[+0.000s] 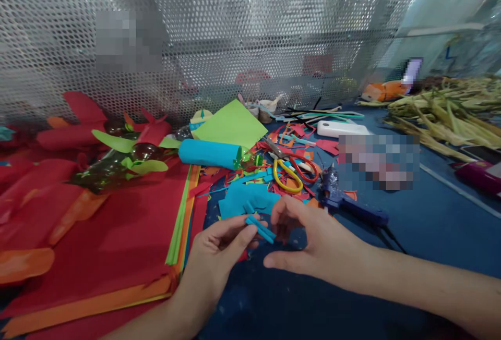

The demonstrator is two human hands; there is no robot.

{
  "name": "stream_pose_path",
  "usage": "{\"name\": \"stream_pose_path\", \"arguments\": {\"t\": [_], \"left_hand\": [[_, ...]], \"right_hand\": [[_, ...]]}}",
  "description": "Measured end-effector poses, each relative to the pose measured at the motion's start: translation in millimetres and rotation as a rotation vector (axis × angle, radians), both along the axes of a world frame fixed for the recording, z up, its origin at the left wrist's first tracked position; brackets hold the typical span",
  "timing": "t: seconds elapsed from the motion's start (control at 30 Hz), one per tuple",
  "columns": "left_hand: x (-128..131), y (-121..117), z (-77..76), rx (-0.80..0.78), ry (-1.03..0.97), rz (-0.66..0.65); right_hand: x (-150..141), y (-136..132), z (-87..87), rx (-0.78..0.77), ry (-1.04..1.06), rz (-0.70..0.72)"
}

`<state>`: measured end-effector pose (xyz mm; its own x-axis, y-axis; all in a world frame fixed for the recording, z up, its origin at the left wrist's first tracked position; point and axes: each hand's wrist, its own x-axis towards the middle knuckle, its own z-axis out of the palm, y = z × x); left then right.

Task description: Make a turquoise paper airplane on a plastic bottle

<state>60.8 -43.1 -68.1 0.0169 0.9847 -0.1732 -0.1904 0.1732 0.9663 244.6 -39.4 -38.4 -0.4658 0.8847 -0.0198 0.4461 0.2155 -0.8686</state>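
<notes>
Between the thumb and fingers of my left hand (221, 251) is a small folded strip of blue felt (260, 229). My right hand (309, 241) hovers at the strip's far end, thumb and fingers apart; whether a fingertip touches the strip I cannot tell. Just beyond both hands lies a blue felt piece (235, 199). Scissors (287, 173) with yellow and red handles rest on scraps behind it. A dark blue hot glue gun (332, 189) lies right of them. Behind, a plastic bottle (248, 158) is wrapped in blue felt (209, 153).
Stacked red, orange and green felt sheets (129, 230) fill the left side. Bottle figures with felt pieces (144, 151) stand on them. A light green sheet (234, 123), a white device (341, 129) and dry husks (454, 110) lie farther back. Perforated metal (250, 32) borders the table.
</notes>
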Motion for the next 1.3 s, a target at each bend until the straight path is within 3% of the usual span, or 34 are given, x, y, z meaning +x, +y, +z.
{"name": "stream_pose_path", "arguments": {"t": [0.3, 0.47, 0.73, 0.83, 1.03, 1.3], "left_hand": [[1, -2, -1.6, -0.085, 0.031, 0.004], [2, -3, -0.5, -0.058, 0.015, -0.012], [0, -4, 2.7, -0.013, 0.056, -0.1], [0, -3, 7.5, 0.021, 0.111, -0.105], [1, -5, 12.4, 0.052, 0.258, -0.073], [-1, -8, 11.3, 0.206, 0.358, -0.057]], "right_hand": [[-1, 2, -11.6, 0.033, 0.092, -0.066], [1, 0, -15.7, 0.144, 0.102, -0.074], [11, 4, -3.8, 0.214, 0.078, -0.042], [13, 5, -0.5, 0.183, 0.068, -0.032], [11, 6, -6.6, -0.062, 0.202, 0.026], [10, 4, -5.8, -0.036, 0.247, 0.041]]}}
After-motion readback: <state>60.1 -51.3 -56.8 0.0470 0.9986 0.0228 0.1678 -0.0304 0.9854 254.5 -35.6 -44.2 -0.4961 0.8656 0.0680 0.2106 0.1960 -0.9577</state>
